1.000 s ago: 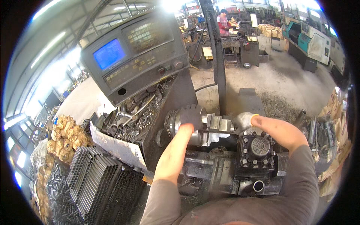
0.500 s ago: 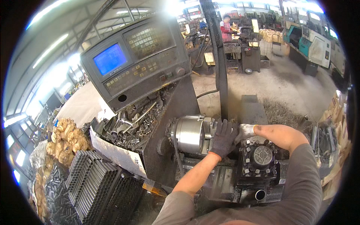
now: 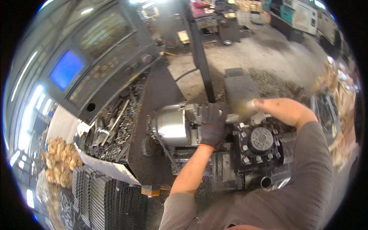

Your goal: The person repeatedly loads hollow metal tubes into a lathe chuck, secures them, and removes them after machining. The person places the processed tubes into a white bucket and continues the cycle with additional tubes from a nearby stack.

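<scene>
My left hand (image 3: 213,125), in a dark glove with an orange cuff, lies over the jaw end of a shiny lathe chuck (image 3: 173,125). Its fingers are stretched out across the jaws, and what lies under the palm is hidden. A short light metal piece (image 3: 231,118) shows just right of this hand; whether it is held cannot be made out. My right hand (image 3: 245,108), in a pale glove, is smeared by motion beyond the tool post (image 3: 261,139), so its fingers cannot be read. The square, bolted tool post stands right of the chuck.
A control panel with a blue screen (image 3: 67,69) rises at the left. Below it a chip-covered tray (image 3: 115,132) holds metal tools. Stacked metal tubes (image 3: 92,195) and tan bundles (image 3: 61,163) stand lower left. A dark upright post (image 3: 200,57) rises behind the chuck.
My view has tipped downward and shifted right. My right hand has drawn away from my left, back past the tool post. The left hand stays at the chuck jaws.
</scene>
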`<action>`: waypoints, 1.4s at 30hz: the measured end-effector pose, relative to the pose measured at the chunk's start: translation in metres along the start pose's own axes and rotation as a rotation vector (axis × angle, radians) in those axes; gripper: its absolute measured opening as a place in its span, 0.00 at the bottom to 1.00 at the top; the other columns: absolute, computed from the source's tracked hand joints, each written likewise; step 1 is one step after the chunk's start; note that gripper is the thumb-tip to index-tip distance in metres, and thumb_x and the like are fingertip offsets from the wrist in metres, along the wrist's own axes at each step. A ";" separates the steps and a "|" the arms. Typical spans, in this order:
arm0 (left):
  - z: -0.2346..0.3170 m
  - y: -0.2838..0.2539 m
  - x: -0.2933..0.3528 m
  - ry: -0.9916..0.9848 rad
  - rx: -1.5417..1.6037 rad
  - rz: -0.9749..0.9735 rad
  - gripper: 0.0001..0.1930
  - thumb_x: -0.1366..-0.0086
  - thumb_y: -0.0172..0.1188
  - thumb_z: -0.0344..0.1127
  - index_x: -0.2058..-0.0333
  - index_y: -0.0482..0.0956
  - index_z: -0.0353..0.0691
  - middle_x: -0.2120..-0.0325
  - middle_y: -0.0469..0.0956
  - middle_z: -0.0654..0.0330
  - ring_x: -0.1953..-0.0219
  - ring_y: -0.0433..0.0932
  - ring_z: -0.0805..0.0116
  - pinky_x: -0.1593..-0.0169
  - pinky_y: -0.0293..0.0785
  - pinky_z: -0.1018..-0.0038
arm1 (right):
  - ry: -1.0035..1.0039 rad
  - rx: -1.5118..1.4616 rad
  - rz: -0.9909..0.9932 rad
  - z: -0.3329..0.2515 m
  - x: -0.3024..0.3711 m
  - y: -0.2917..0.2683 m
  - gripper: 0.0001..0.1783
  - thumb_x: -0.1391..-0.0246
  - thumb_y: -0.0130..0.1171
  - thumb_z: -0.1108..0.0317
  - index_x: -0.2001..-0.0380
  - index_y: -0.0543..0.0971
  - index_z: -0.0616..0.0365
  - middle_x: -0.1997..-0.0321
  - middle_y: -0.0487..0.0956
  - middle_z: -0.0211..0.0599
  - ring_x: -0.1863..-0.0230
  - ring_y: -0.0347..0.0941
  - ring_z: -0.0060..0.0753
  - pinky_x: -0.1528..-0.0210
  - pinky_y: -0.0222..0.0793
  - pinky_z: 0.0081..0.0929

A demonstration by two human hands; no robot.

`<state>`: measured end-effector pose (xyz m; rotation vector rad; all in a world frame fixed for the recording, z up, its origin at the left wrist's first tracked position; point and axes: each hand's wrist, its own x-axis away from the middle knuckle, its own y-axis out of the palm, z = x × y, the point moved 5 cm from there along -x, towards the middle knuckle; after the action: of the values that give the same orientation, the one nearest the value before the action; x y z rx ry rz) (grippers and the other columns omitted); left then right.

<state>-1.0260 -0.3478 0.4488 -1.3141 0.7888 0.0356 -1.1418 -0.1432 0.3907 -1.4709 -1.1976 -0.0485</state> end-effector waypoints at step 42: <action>-0.056 -0.100 -0.058 -0.134 0.194 0.032 0.23 0.29 0.65 0.49 0.41 0.81 0.47 0.44 0.84 0.50 0.44 0.84 0.49 0.41 0.78 0.57 | -0.062 -0.245 0.783 -0.226 0.232 0.145 0.14 0.49 0.70 0.62 0.61 0.83 0.57 0.70 0.84 0.47 0.67 0.84 0.54 0.64 0.80 0.43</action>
<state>-1.0520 -0.4025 0.5617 -1.1040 0.6816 0.0706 -0.8057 -0.1398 0.5046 -2.0816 -0.6069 0.3966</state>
